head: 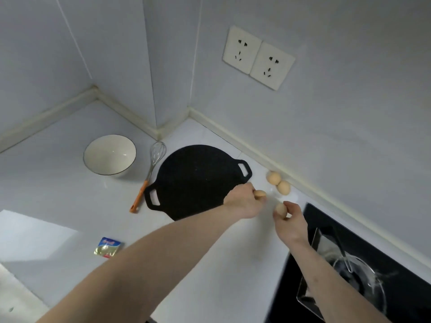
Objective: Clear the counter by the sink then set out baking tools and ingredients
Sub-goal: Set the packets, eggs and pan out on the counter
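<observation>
We hold one egg [260, 194] in the left hand [245, 202], another egg [281, 209] in the right hand [291, 220], fingers curled round each; the two resting eggs [278, 181] lie just up-right, nearer the right hand.

Single head-worn wide-angle view, looking forward and steeply down along both forearms onto a white counter [210, 264]. It faces a tiled wall corner [161, 127], close to the counter; a black stove [396, 287] occupies the lower right.
</observation>
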